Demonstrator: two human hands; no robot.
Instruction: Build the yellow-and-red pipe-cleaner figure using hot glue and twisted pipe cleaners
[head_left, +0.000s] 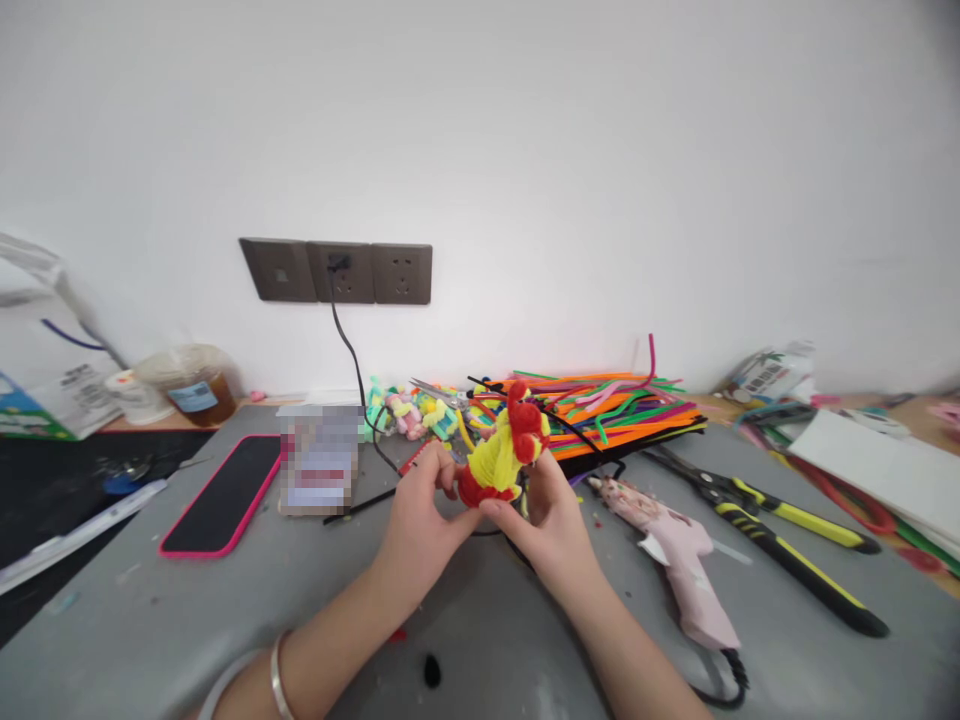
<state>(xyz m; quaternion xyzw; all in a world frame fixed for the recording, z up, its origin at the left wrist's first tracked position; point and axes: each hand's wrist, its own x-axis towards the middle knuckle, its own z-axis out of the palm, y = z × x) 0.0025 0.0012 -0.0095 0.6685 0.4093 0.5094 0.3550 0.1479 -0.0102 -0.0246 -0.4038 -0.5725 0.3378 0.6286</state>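
Between my two hands, raised over the grey mat, is a yellow and red pipe-cleaner figure (491,458). Its lower end is a red fuzzy part, and red rounded loops stand at the top. My left hand (426,510) pinches the red lower end from the left. My right hand (549,520) grips the figure from the right, its thumb against the base near the left thumb. Some fingers of both hands are hidden behind the figure. A pink glue gun (675,555) lies on the mat to the right of my right hand.
Behind my hands lies a pile of coloured pipe cleaners (622,410) beside small pastel pieces (420,412). Long-nosed pliers (772,530) rest at the right. A pink-cased phone (225,495) lies left. A black cord (349,350) runs down from the wall socket (341,272).
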